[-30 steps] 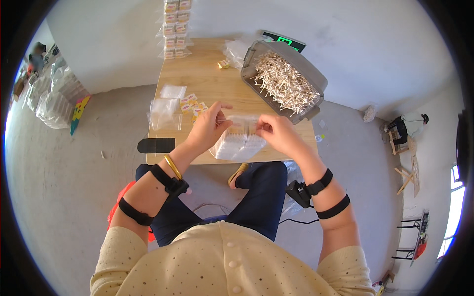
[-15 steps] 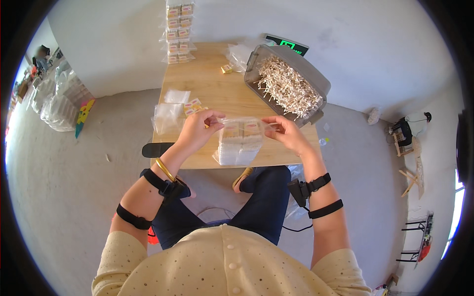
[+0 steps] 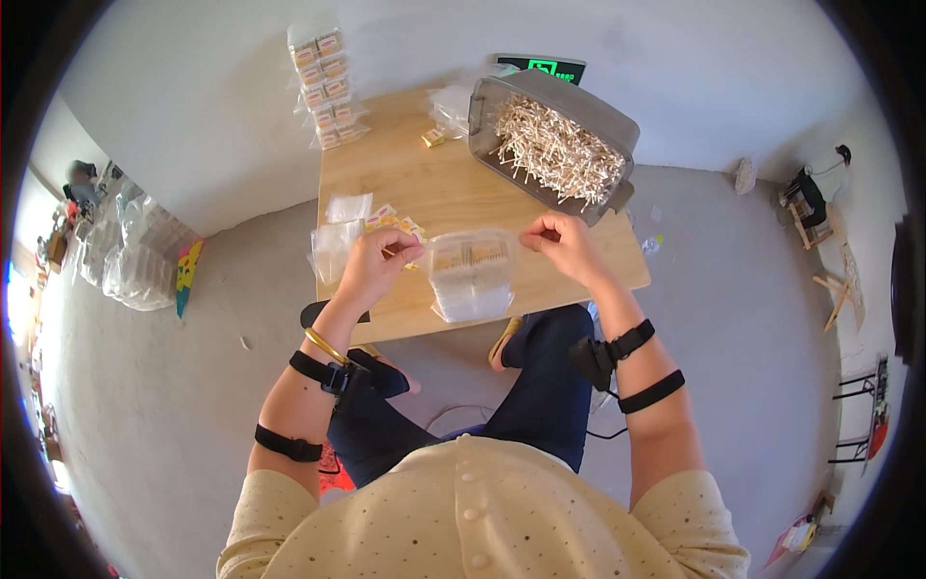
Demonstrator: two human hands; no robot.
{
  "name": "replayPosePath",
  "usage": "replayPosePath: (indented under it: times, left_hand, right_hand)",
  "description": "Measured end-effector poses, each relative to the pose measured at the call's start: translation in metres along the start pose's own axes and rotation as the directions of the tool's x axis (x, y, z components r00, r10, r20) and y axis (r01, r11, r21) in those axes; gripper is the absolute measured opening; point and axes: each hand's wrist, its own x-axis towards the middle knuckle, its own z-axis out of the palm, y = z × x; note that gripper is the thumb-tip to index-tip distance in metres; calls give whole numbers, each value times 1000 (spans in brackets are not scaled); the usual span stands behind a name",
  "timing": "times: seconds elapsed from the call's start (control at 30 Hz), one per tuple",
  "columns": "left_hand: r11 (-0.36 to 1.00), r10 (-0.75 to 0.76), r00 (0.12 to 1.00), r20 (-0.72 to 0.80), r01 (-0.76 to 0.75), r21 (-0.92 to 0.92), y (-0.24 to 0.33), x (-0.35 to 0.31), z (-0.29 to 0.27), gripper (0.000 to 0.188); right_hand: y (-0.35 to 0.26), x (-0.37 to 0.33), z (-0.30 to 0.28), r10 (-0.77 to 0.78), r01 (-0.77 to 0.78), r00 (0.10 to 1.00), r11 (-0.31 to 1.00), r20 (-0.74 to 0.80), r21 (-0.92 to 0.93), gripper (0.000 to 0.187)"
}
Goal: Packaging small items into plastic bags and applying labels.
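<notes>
A clear plastic bag [image 3: 470,288] packed with cotton swab bundles stands at the table's near edge, between my hands. At its upper left edge, my left hand [image 3: 382,257] is closed in a pinch on the thin film. My right hand [image 3: 563,247] pinches at the upper right edge, its fingertips close together. The film is so transparent that the exact grip on each side is faint. Small yellow-and-white printed cards [image 3: 384,218] lie just beyond my left hand, next to flat empty clear bags [image 3: 337,243].
A grey bin [image 3: 603,114] of loose cotton swabs [image 3: 558,152] sits at the far right, before a display with green digits [image 3: 569,70]. Filled packs [image 3: 328,89] are stacked at the far left. A small yellow box [image 3: 433,138] and crumpled film [image 3: 449,104] lie on the wooden table [image 3: 405,169].
My view has shifted and turned slightly. Both hands have moved a little farther apart at the bag's top, and the film between them looks wider open.
</notes>
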Motion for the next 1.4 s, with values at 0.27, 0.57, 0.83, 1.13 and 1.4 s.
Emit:
replayPosePath:
  times: [0.27, 0.57, 0.83, 1.13, 1.4]
  left_hand:
    - [975, 54, 998, 35, -60, 214, 19, 16, -10, 11]
    - [769, 221, 965, 144, -263, 583, 35, 19, 2, 21]
    - [875, 126, 979, 163, -187, 447, 44, 32, 53, 31]
    - [792, 396, 914, 83, -387, 472, 39, 21, 80, 18]
    - [846, 339, 937, 84, -343, 408, 36, 21, 77, 12]
  right_hand:
    - [7, 22, -5, -175, 170, 977, 984, -120, -49, 15]
    - [25, 18, 13, -20, 28, 997, 994, -71, 110, 18]
    - [23, 17, 15, -20, 28, 998, 993, -67, 112, 18]
    - [36, 15, 31, 26, 0, 981, 991, -192, 136, 19]
    - [17, 5, 20, -2, 31, 993, 972, -122, 235, 22]
